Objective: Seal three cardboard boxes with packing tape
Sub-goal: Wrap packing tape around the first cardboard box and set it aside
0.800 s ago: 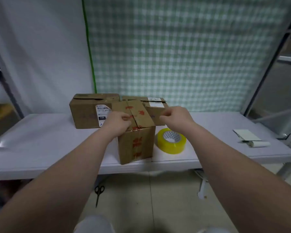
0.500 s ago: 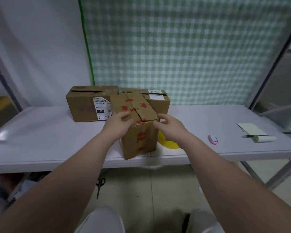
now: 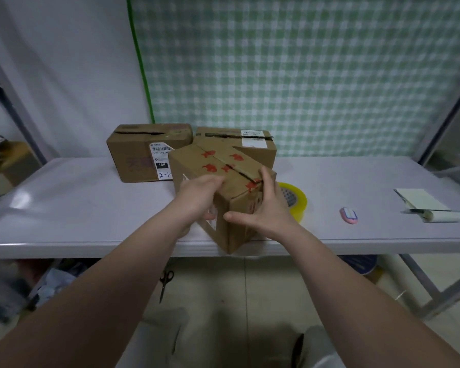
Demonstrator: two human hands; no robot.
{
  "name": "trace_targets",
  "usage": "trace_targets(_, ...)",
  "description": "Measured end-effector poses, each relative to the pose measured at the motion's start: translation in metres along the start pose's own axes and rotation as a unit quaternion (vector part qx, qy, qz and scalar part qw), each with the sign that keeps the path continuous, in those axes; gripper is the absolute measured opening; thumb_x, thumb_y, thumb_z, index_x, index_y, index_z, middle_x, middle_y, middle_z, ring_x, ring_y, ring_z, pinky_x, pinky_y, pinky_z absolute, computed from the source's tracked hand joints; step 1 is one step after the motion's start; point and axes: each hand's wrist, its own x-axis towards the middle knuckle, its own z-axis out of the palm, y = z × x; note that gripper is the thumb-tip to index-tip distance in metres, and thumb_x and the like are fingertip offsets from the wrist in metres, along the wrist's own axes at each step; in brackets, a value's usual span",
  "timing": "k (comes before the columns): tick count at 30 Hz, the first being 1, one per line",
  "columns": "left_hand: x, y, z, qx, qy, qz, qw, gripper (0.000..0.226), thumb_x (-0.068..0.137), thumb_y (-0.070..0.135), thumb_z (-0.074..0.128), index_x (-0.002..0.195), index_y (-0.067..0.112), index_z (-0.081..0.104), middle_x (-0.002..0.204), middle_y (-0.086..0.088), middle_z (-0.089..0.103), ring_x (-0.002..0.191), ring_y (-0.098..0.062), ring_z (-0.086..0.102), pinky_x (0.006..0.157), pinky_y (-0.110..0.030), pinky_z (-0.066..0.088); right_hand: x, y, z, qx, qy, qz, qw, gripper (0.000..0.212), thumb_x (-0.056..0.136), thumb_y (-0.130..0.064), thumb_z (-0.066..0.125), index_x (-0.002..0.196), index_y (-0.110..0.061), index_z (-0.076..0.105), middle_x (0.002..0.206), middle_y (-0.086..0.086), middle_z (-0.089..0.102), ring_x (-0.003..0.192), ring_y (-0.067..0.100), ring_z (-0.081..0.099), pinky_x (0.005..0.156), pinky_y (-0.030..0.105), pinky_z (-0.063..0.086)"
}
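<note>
From the head camera, we see our two bare hands holding a small brown cardboard box with red marks [image 3: 223, 187] at the near edge of the white tabletop [image 3: 64, 208]. Our left hand [image 3: 199, 195] is wrapped on the box's left side, fingers curled over the top edge. Our right hand [image 3: 266, 208] is clamped on the right side, thumb across the front face and fingers up by the top flaps. So each grip is closed on the box.

The box is tipped and turned. One bottom corner points at us and hangs a little past the tabletop edge. Its long way runs from near our grip up and away to the left. The crack between the two top flaps runs that same way, and we see no fresh tape over it.

Just past our right hand lies a yellow roll of packing tape [image 3: 298, 200], partly hidden behind it. Farther right sit a small pink thing [image 3: 349, 215] and some white paper with a roll [image 3: 433, 208]. Behind our grip stand two more brown cardboard boxes [image 3: 149, 152], side by side, each with a white label.

We think the step now is setting this box down flat and straight. To do it well, we should push it back from the edge, press both flaps shut so they meet, and point the crack toward us so tape can run along it.
</note>
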Motion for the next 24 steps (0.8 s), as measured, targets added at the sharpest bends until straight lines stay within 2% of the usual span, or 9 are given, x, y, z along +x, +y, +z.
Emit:
trace_targets(3,0.009,-0.001,-0.022,-0.018,0.007,-0.011,1.0,0.021,0.097,0.025,0.05,0.111,0.03,0.066,0.124,0.001,0.053,0.112,-0.021,0.05,0.069,-0.029,0.053,0.001,-0.002,0.008,0.008,0.049,-0.027,0.998,0.123,0.041,-0.072,0.076,0.143,-0.04,0.015,0.152,0.001,0.021,0.14,0.022,0.025,0.113,0.04,0.027)
trace_targets(5,0.02,-0.006,-0.032,-0.035,0.011,-0.011,0.999,0.022,0.097,0.028,0.05,0.11,0.029,0.068,0.118,0.002,0.056,0.108,-0.017,0.051,0.069,-0.03,0.052,0.005,-0.003,0.015,0.006,0.066,-0.045,0.997,0.103,0.055,-0.057,0.082,0.138,-0.036,0.024,0.144,-0.001,0.028,0.132,0.017,0.031,0.106,0.03,0.029)
trace_targets(7,0.03,-0.01,-0.035,-0.033,0.009,0.005,0.999,0.021,0.097,0.026,0.049,0.104,0.028,0.068,0.106,0.007,0.056,0.1,-0.013,0.051,0.072,-0.031,0.051,0.011,-0.004,0.02,0.055,0.077,-0.044,0.995,0.088,0.061,-0.055,0.08,0.131,-0.038,0.03,0.139,-0.002,0.034,0.126,0.012,0.035,0.103,0.026,0.031)
trace_targets(9,0.037,-0.013,-0.031,-0.024,0.016,0.028,0.999,0.013,0.095,0.023,0.054,0.096,0.027,0.065,0.101,0.004,0.053,0.088,-0.01,0.051,0.063,-0.028,0.05,0.016,-0.006,0.022,0.169,0.099,-0.007,0.981,0.074,0.06,-0.067,0.074,0.119,-0.048,0.034,0.136,-0.003,0.043,0.125,0.013,0.044,0.106,0.034,0.039)
trace_targets(11,0.041,-0.015,-0.025,-0.012,0.036,0.038,0.999,0.009,0.089,0.025,0.062,0.097,0.029,0.061,0.116,-0.003,0.049,0.086,-0.013,0.053,0.054,-0.025,0.049,0.022,-0.006,0.021,0.281,0.121,0.039,0.951,0.065,0.067,-0.063,0.074,0.118,-0.051,0.035,0.125,-0.005,0.054,0.118,0.015,0.054,0.102,0.042,0.046)
trace_targets(14,0.044,-0.02,-0.017,-0.018,0.033,0.015,0.999,0.036,0.083,0.035,0.068,0.115,0.037,0.053,0.131,-0.003,0.038,0.097,-0.016,0.053,0.06,-0.027,0.049,0.022,-0.009,0.019,0.364,0.107,0.079,0.922,0.051,0.084,-0.042,0.07,0.128,-0.032,0.045,0.114,-0.009,0.063,0.111,0.012,0.061,0.099,0.04,0.049)
trace_targets(17,0.04,-0.022,-0.021,-0.073,0.038,-0.002,0.997,0.051,0.079,0.043,0.071,0.124,0.042,0.045,0.131,0.0,0.046,0.103,-0.02,0.059,0.074,-0.035,0.055,0.012,-0.025,0.019,0.372,0.101,0.071,0.92,0.017,0.094,-0.037,0.058,0.107,-0.028,0.063,0.109,-0.011,0.067,0.107,0.008,0.062,0.087,0.024,0.051)
trace_targets(20,0.035,-0.029,-0.039,-0.155,0.046,-0.029,0.986,0.059,0.078,0.049,0.072,0.129,0.038,0.045,0.123,0.004,0.058,0.1,-0.02,0.065,0.081,-0.04,0.055,0.005,-0.033,0.016,0.347,0.084,0.026,0.934,0.023,0.1,-0.024,0.047,0.109,-0.022,0.068,0.107,-0.012,0.068,0.1,0.002,0.063,0.075,0.009,0.047)
trace_targets(24,0.026,-0.046,-0.065,-0.181,0.044,-0.059,0.981,0.058,0.079,0.054,0.068,0.131,0.039,0.049,0.116,0.008,0.066,0.094,-0.016,0.069,0.071,-0.035,0.055,-0.002,-0.038,0.018,0.29,0.044,0.003,0.956,0.031,0.096,-0.011,0.055,0.123,-0.025,0.058,0.113,-0.013,0.064,0.099,0.0,0.059,0.072,0.007,0.046)
